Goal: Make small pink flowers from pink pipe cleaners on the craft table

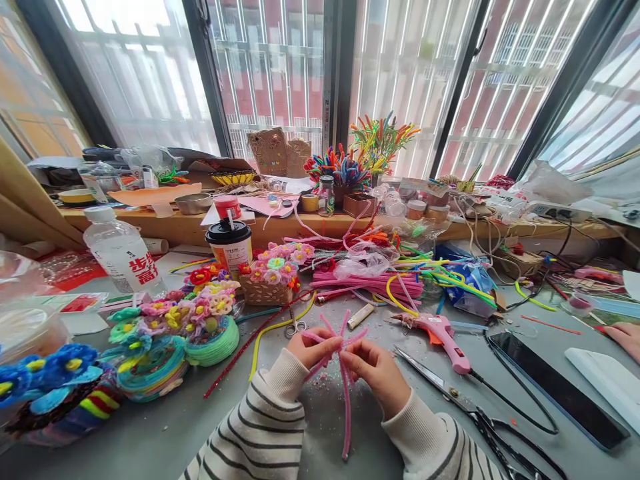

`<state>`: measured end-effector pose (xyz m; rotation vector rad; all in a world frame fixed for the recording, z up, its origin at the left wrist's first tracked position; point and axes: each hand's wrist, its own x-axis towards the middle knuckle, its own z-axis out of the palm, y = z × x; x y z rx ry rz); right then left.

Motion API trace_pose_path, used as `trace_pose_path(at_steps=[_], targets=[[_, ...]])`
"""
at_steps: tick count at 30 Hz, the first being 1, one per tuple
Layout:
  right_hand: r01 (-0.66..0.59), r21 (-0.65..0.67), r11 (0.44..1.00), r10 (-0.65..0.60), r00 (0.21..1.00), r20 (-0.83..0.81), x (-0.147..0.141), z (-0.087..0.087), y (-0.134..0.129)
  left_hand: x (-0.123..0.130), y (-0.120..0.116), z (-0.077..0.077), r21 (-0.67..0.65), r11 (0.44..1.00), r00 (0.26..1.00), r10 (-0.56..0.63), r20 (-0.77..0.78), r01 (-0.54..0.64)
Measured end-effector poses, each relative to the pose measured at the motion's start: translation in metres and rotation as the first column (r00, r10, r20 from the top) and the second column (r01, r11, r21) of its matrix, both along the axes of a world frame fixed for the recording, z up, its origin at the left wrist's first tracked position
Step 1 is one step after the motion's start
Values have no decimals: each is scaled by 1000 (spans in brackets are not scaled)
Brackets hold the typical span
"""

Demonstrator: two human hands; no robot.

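Pink pipe cleaners [346,407] meet in a star-like crossing between the two hands, over the middle of the counter [150,433], one long strand pointing down toward the wearer. I see the left hand [316,348] and the right hand [375,370] each pinching strands close to the crossing, thumb against fingers. I judge the strands very light, fuzzy and soft outside, with a bendable core, so they should grip well but crease easily. I'd take hold near the crossing with the fingertips, leaving the loose ends free. Just beyond lies a bundle of pink stems [380,285]; small scissors [295,327] sit near the left hand. To the right I have a pink glue gun [447,333], large scissors [453,393] and, farther off, a phone [557,390]. Another person's hand [624,337] shows at the far right edge.
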<state>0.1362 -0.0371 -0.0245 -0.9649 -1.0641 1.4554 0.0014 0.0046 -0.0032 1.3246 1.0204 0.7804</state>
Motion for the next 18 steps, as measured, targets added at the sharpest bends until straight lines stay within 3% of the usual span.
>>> trace_pose_path(at_steps=[13,18], targets=[[-66,35,997,64,997,54,4,3,-1,-1,-1,-1,-117,993,999,-20,43,25],[-32,5,999,31,999,44,1,4,-1,1,-1,-4,-154,986,992,-51,118,69]])
